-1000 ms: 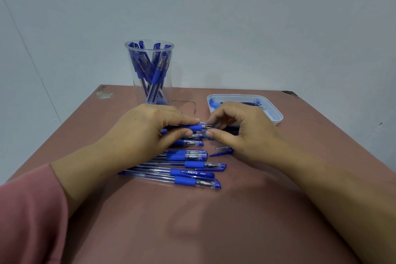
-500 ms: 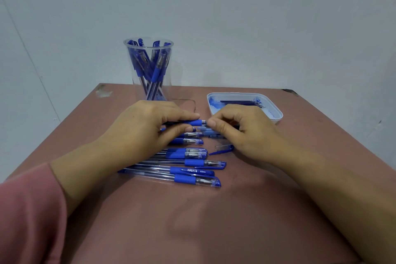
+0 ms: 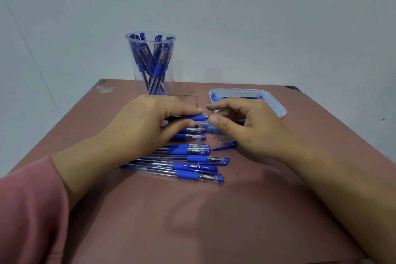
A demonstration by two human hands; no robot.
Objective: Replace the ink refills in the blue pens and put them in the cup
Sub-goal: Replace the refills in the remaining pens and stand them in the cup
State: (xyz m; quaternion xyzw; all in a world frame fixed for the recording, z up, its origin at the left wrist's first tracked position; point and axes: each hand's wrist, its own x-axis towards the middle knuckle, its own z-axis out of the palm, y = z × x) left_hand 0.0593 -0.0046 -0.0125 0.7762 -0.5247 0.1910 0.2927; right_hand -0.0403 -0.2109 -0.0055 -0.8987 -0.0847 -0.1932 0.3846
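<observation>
My left hand (image 3: 145,126) grips a blue pen (image 3: 196,117) by its blue rubber grip, a little above the table. My right hand (image 3: 246,128) is at the pen's tip end with curled fingers. Its thumb is right by the tip and its index finger hovers just above. Whether it pinches anything is hidden. Several more blue pens (image 3: 192,166) lie in a row on the table under and in front of my hands. A clear plastic cup (image 3: 151,40) holding several blue pens stands at the back.
A white tray (image 3: 280,111) stained with blue ink and holding refills sits at the back right. A loose blue pen cap (image 3: 226,146) lies just in front of my right hand. The brown table (image 3: 192,221) ends near a pale wall.
My right index finger has lifted off the pen's tip, so the tip end now shows between finger and thumb. My left hand keeps its hold on the pen.
</observation>
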